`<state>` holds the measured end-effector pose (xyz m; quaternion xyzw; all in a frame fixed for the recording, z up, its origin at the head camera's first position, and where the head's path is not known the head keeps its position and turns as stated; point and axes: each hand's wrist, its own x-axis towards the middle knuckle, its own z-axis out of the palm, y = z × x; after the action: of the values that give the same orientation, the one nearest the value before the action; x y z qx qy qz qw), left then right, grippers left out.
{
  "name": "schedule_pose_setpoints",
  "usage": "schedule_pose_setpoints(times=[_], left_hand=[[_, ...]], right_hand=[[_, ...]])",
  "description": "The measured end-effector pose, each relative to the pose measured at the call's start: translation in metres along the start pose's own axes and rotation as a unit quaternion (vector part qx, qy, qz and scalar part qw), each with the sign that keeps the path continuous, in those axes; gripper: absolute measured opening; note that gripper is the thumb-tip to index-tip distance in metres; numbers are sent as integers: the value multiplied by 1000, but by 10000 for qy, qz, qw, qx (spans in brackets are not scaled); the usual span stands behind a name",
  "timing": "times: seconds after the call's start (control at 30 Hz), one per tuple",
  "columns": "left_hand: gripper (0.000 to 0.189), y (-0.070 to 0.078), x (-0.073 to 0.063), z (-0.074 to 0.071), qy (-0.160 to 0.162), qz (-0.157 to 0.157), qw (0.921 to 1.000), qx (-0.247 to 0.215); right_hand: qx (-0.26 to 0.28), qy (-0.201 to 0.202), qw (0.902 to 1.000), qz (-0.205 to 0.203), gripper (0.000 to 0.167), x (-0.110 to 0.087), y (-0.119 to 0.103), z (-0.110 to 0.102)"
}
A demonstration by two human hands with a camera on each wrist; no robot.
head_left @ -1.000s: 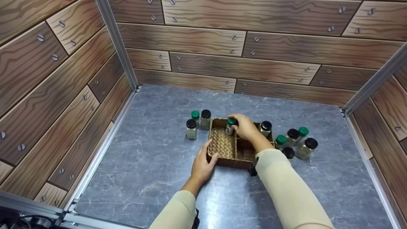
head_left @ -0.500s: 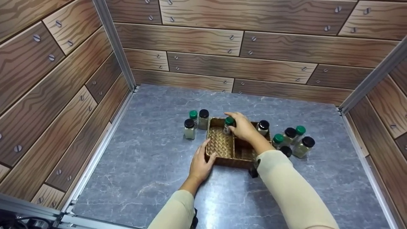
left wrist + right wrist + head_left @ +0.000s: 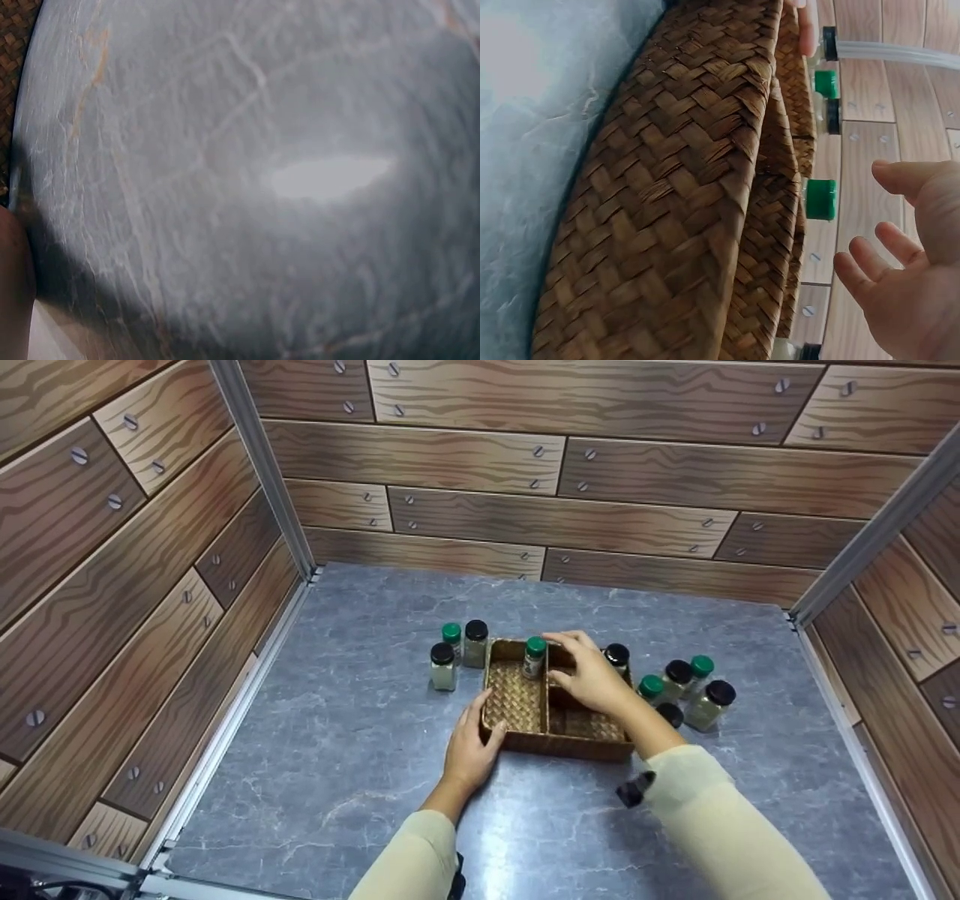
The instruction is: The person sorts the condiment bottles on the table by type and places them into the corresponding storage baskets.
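While the left hand [image 3: 471,751], fingers extended, touches the basket [image 3: 566,745], the right hand [image 3: 592,679], grip spread and empty, hovers above it beside the green-capped jar [image 3: 533,658] inside.

- Reaches in from the near edge of the desk [image 3: 330,787] with the left arm [image 3: 416,851].
- Lays the left hand [image 3: 467,750] low, fingers extended, thumb spread.
- Angles the right arm [image 3: 724,814] toward the far left corner.
- Poises the right hand [image 3: 592,676] nearer the far edge, fingers and thumb apart.
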<state>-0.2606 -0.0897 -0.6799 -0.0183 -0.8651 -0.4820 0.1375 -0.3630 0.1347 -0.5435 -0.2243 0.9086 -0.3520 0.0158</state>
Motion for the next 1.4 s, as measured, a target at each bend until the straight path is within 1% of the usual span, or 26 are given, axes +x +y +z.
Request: schedule_pose_setpoints(times=[0.2,0.33,0.53,0.77,1.0,1.13,1.4], left_hand=[[65,-2,-1,0,-41,-38,10000,9],[66,-3,-2,0,-89,-71,9999,22],[65,-4,-5,-1,-11,-24,10000,23],[65,-2,-3,0,-36,24,10000,2],[65,-2,-2,0,-30,75,10000,2],[65,-2,-2,0,12,124,9999,-12],[64,-1,-1,0,-10,72,10000,-52]], right_hand=[[99,27,9999,57,72,-28,1,-7],[227,150,9996,27,71,-45,5,-8],[423,465,9980,-24,71,-70,11,-4],[825,1035,9911,148,72,-98,19,-3],[681,1267,9890,359,70,-121,30,-4],[820,1508,9843,410,69,-134,37,-9],[1040,1956,9732,619,64,-162,49,-16]])
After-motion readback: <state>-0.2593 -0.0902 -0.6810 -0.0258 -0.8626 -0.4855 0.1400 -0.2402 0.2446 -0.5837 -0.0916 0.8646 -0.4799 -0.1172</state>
